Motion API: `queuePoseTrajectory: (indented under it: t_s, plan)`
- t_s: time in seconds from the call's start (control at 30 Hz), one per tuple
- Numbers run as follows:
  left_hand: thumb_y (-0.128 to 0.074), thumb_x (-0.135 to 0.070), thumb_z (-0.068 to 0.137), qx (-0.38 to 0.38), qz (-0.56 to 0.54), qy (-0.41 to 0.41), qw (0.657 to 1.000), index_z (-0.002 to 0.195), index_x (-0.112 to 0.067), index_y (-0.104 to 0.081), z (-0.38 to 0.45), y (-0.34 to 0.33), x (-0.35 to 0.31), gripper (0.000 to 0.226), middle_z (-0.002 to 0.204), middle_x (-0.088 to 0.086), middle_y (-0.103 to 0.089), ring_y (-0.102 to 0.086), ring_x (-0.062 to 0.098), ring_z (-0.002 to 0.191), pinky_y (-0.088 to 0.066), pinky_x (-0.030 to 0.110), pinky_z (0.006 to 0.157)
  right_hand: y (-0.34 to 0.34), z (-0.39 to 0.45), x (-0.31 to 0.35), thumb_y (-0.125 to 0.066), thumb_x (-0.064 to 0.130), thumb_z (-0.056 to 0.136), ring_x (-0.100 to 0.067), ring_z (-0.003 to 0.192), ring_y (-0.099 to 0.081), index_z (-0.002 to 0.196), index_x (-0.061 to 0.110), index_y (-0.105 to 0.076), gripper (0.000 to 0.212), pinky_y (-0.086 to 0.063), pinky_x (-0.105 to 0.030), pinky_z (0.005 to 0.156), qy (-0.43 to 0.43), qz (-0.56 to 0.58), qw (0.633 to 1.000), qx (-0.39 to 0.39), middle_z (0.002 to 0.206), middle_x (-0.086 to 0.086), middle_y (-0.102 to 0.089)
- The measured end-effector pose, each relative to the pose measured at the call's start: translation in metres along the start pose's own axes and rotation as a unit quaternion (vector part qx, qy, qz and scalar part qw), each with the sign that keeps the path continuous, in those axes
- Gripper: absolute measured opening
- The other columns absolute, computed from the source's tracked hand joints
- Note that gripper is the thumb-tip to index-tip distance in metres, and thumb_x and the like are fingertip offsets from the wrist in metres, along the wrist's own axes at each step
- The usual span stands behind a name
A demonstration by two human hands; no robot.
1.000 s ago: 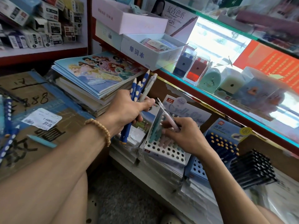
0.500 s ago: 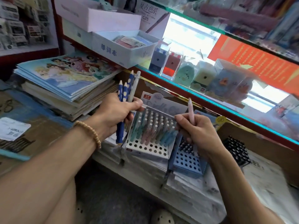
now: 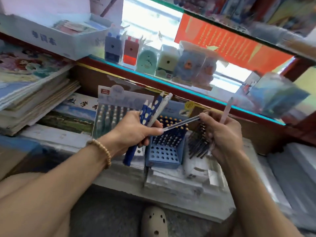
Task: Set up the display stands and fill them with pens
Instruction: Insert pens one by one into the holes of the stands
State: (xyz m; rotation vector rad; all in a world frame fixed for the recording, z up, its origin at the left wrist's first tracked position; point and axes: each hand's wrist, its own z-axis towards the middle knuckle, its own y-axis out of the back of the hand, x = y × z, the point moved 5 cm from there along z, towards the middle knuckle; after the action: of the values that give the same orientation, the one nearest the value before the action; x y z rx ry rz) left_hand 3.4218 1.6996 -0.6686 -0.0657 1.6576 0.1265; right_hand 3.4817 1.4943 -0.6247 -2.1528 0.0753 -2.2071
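A bundle of blue spotted pens (image 3: 147,110) is clasped in the left hand (image 3: 136,129), and a pink pen (image 3: 225,110) is held upright in the right hand (image 3: 222,132). A clear pen (image 3: 181,123) is pinched between both grips above the blue display stand (image 3: 164,147), which is set on stacked packages below a glass shelf (image 3: 188,90) of sharpeners.

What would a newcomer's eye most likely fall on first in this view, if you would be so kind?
Probably the two hands at the centre: the left hand grips a bunch of blue spotted pens, while the right hand holds a pale pink pen upright. A clear pen spans the gap between both hands. Just below them sits the blue display stand, its front holes empty, and above glows the row of sharpeners on the glass shelf.
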Motion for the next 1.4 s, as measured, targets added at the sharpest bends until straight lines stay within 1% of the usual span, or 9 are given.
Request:
queuePoseTrajectory:
  t_s: [0.13,0.23,0.37,0.47,0.6,0.77,0.97,1.13,1.4]
  plan:
    - [-0.07,-0.021,0.09,0.027,0.023,0.005,0.999,0.084,-0.006,-0.068,0.011,-0.033,0.008,0.016,0.073,0.006,-0.072,-0.051,0.009,0.041,-0.039,0.019,0.037,0.054,0.011,0.004,-0.074,0.006,0.084,-0.003,0.04,-0.043,0.084,0.011,-0.07,0.007,-0.033,-0.016,0.038,0.044,-0.055,0.995,-0.07,0.064,0.001,-0.06]
    - [-0.065,-0.026,0.094,0.04,0.036,0.005,0.999,0.086,-0.004,-0.065,0.016,-0.051,0.011,0.023,0.064,0.001,-0.064,-0.052,0.01,0.042,-0.039,0.019,0.038,0.096,0.015,0.011,-0.076,0.006,0.084,-0.003,0.041,-0.041,0.082,0.015,-0.072,0.01,-0.034,-0.016,0.041,0.079,-0.123,0.982,-0.118,0.064,0.002,-0.059]
    - [-0.06,-0.026,0.095,0.06,0.026,0.032,0.997,0.097,-0.002,-0.067,0.02,-0.065,0.015,0.026,0.06,-0.001,-0.056,-0.053,0.01,0.045,-0.042,0.019,0.041,0.127,0.02,0.004,-0.079,0.008,0.082,-0.012,0.071,-0.066,0.083,0.018,-0.073,0.012,-0.056,-0.029,0.071,0.106,-0.257,0.949,-0.15,0.079,-0.001,-0.07]
    - [-0.06,-0.026,0.096,0.069,0.028,0.039,0.996,0.098,-0.002,-0.067,0.023,-0.072,0.016,0.025,0.059,-0.002,-0.055,-0.054,0.009,0.046,-0.042,0.018,0.041,0.127,0.025,-0.006,-0.08,0.012,0.082,-0.018,0.082,-0.069,0.095,0.014,-0.074,0.014,-0.058,-0.035,0.08,0.111,-0.335,0.925,-0.14,0.085,0.0,-0.071]
    - [-0.058,-0.027,0.096,0.074,0.03,0.041,0.996,0.097,-0.002,-0.067,0.024,-0.077,0.018,0.027,0.058,-0.002,-0.055,-0.054,0.01,0.046,-0.042,0.019,0.042,0.115,0.027,-0.018,-0.078,0.011,0.084,-0.007,0.073,-0.064,0.094,0.018,-0.072,0.014,-0.048,-0.015,0.066,0.119,-0.363,0.919,-0.101,0.08,0.007,-0.067]
    - [-0.057,-0.027,0.097,0.08,0.031,0.042,0.995,0.097,-0.003,-0.068,0.025,-0.078,0.02,0.027,0.059,-0.002,-0.055,-0.054,0.011,0.047,-0.042,0.02,0.043,0.116,0.031,-0.036,-0.08,0.014,0.083,-0.013,0.073,-0.064,0.095,0.007,-0.076,0.015,-0.054,-0.029,0.073,0.114,-0.402,0.903,-0.1,0.084,-0.003,-0.07]
    - [-0.058,-0.027,0.097,0.073,0.033,0.044,0.996,0.095,-0.004,-0.069,0.025,-0.072,0.021,0.025,0.061,-0.001,-0.054,-0.054,0.011,0.048,-0.042,0.021,0.045,0.115,0.033,-0.034,-0.077,0.013,0.085,-0.002,0.066,-0.059,0.09,0.01,-0.076,0.006,-0.043,-0.017,0.06,0.102,-0.432,0.894,-0.059,0.077,0.005,-0.067]
    - [-0.058,-0.027,0.096,0.074,0.034,0.045,0.996,0.096,-0.004,-0.068,0.024,-0.073,0.021,0.025,0.062,0.0,-0.055,-0.054,0.011,0.048,-0.042,0.021,0.045,0.112,0.034,-0.046,-0.077,0.011,0.084,0.003,0.065,-0.06,0.096,0.01,-0.074,0.012,-0.045,-0.008,0.053,0.06,-0.439,0.896,-0.023,0.082,0.005,-0.066]
    - [-0.065,-0.024,0.092,0.065,0.032,0.043,0.996,0.094,-0.001,-0.064,0.023,-0.071,0.02,0.022,0.056,-0.003,-0.055,-0.053,0.008,0.045,-0.042,0.018,0.041,0.111,0.036,-0.064,-0.079,0.017,0.083,-0.017,0.078,-0.069,0.096,0.011,-0.075,0.015,-0.06,-0.039,0.079,0.041,-0.48,0.876,-0.032,0.087,-0.004,-0.072]
